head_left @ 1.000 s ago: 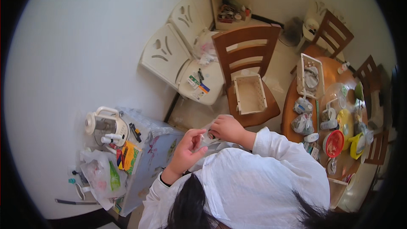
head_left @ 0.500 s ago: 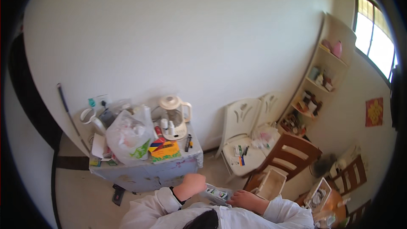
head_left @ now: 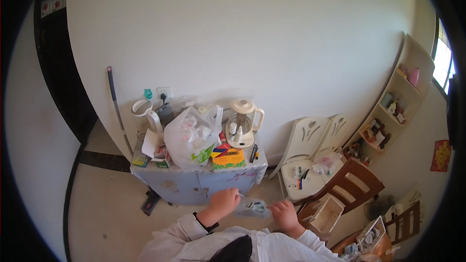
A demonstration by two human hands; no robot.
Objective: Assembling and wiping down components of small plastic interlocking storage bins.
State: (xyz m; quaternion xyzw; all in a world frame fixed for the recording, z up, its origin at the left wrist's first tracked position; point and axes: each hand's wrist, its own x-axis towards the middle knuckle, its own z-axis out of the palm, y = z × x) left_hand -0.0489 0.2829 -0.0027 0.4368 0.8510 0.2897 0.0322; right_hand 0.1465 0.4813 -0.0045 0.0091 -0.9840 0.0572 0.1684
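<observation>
Between my hands, close to my body, is a small clear plastic bag (head_left: 252,207) with green, white and dark items inside that are too small to make out. My left hand (head_left: 224,202), with a black band at the wrist, is closed on the bag's left edge. On the other side my right hand (head_left: 284,213) pinches the bag's right end. The bag is stretched level between them, in front of a cloth-covered cabinet (head_left: 174,184).
On the cabinet stand a full white plastic bag (head_left: 187,140), a cream kettle (head_left: 243,121), a yellow-green box (head_left: 228,158) and a white jug (head_left: 142,109). White folding chairs (head_left: 306,138), a brown chair (head_left: 352,184) and a white bin (head_left: 326,216) are at the right.
My view has swung to the left. My right hand has moved away from my left, and the bag is now drawn out between them.
</observation>
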